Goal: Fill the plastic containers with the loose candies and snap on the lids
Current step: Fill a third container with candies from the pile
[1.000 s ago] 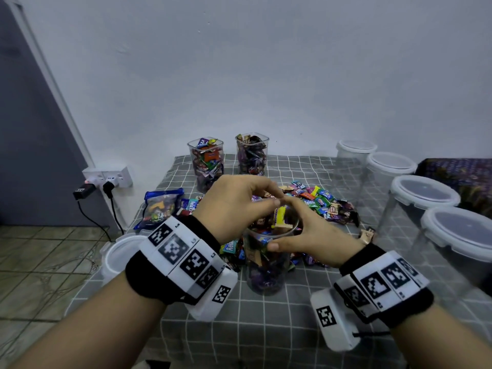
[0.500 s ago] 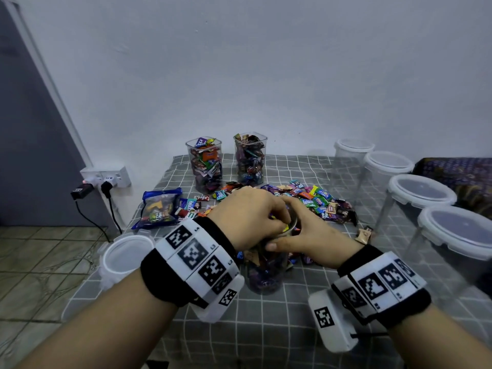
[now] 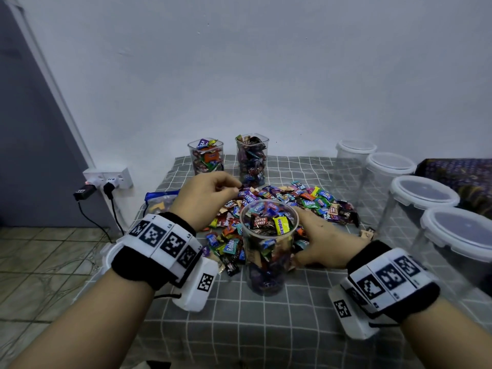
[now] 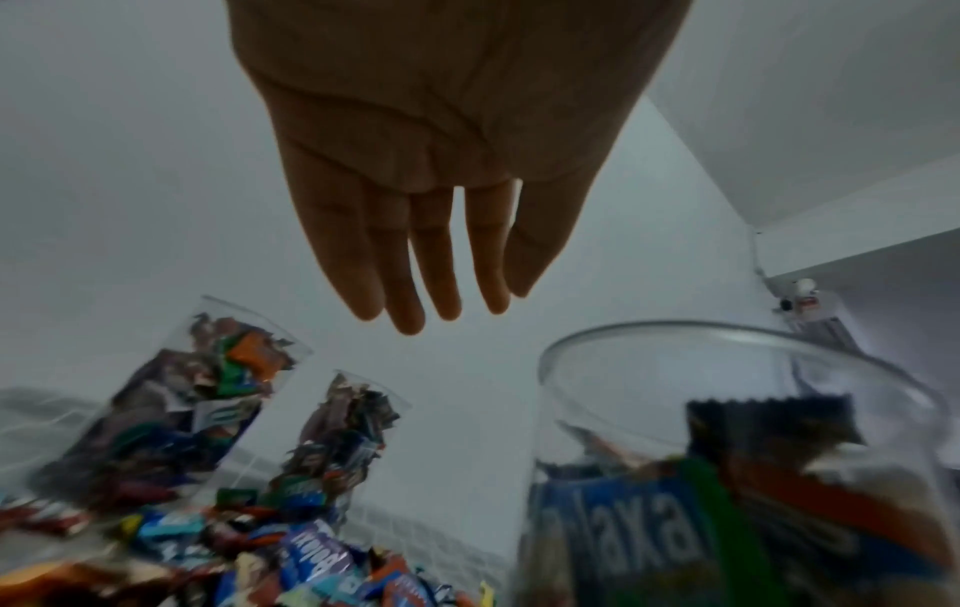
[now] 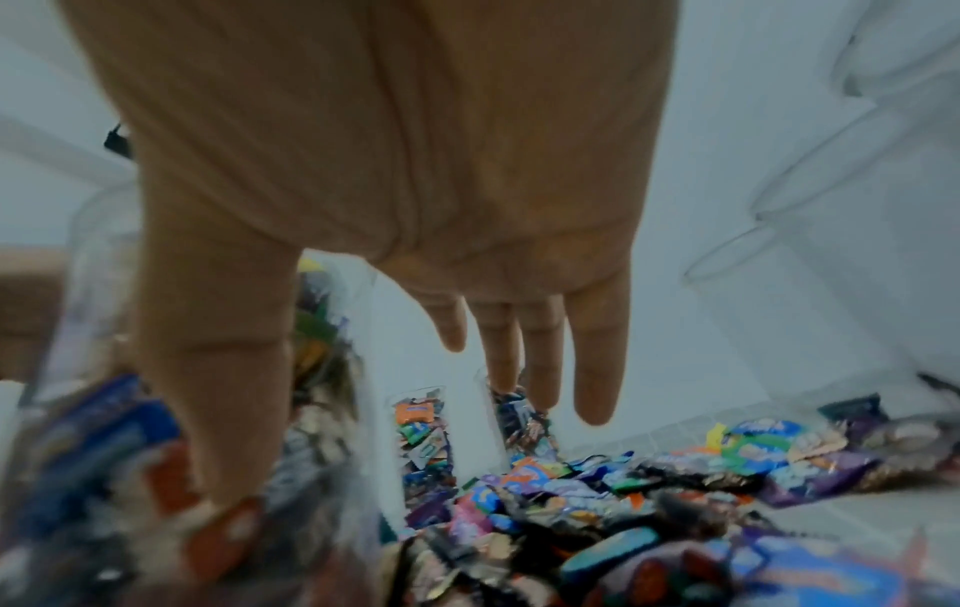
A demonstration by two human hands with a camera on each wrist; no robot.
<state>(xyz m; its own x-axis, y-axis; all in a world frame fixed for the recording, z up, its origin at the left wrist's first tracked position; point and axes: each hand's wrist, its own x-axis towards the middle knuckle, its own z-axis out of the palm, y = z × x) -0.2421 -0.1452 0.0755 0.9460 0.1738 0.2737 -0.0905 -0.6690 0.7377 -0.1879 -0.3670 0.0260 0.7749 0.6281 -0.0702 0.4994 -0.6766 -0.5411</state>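
A clear round container (image 3: 268, 251) stands mid-table, packed with wrapped candies up to its rim, with no lid on it. My left hand (image 3: 210, 198) hovers up and to the left of it, over the loose candy pile (image 3: 292, 201). In the left wrist view its fingers (image 4: 415, 254) hang straight and hold nothing, beside the container (image 4: 727, 472). My right hand (image 3: 322, 241) lies low at the container's right side. Its thumb (image 5: 223, 369) runs down along the container wall (image 5: 88, 312), and its fingers stretch out over the pile, empty.
Two square tubs (image 3: 206, 158) (image 3: 251, 155) full of candy stand at the back. Several lidded empty containers (image 3: 423, 203) line the right edge. A blue candy bag (image 3: 159, 201) lies at the left. A power strip (image 3: 106, 178) with plugs hangs on the wall beyond the left table edge.
Both hands were bunched over the container's mouth, on the candies. Now the left has drawn away up and left, and the right has dropped to the container's right side.
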